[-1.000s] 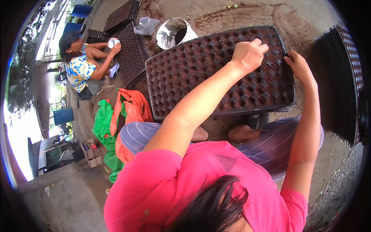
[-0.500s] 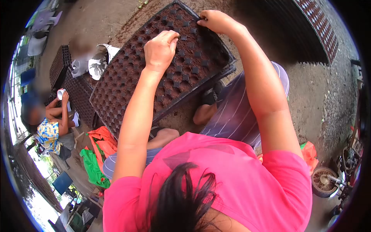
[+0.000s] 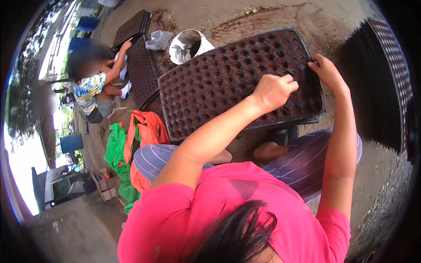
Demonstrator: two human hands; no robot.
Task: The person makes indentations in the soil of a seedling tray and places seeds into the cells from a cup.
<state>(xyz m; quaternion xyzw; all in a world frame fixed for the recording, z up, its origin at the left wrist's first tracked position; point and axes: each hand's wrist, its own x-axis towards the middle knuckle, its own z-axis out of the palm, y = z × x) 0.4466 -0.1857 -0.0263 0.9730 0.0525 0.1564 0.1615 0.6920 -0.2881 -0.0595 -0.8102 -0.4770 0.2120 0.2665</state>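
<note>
Down in front of the person's knees lies a black seedling tray (image 3: 210, 83), its many round cells filled with dark soil, resting on the bare dirt ground (image 3: 272, 17). Over the near right part of the tray the left hand (image 3: 272, 91) is curled into a loose fist, fingertips bent down onto the soil-filled cells; whether anything is pinched inside it cannot be told. At the tray's right edge the right hand (image 3: 325, 70) presses on the cells with fingers close together and bent, holding nothing visible. Both arms reach out from a pink shirt (image 3: 210, 210), and striped trousers (image 3: 307, 162) cover the knees below the tray. Just beyond the tray's far left corner a white bucket (image 3: 189, 44) lies tipped on its side, with a crumpled white plastic bag (image 3: 158, 39) next to it. Left of the tray, green and orange cloth (image 3: 131, 140) is bunched on the ground. Farther left, another person (image 3: 92, 85) in a patterned top sits reaching one hand toward more black trays (image 3: 140, 57). A tall stack of empty trays (image 3: 386, 74) stands at the right, well apart from the hands
</note>
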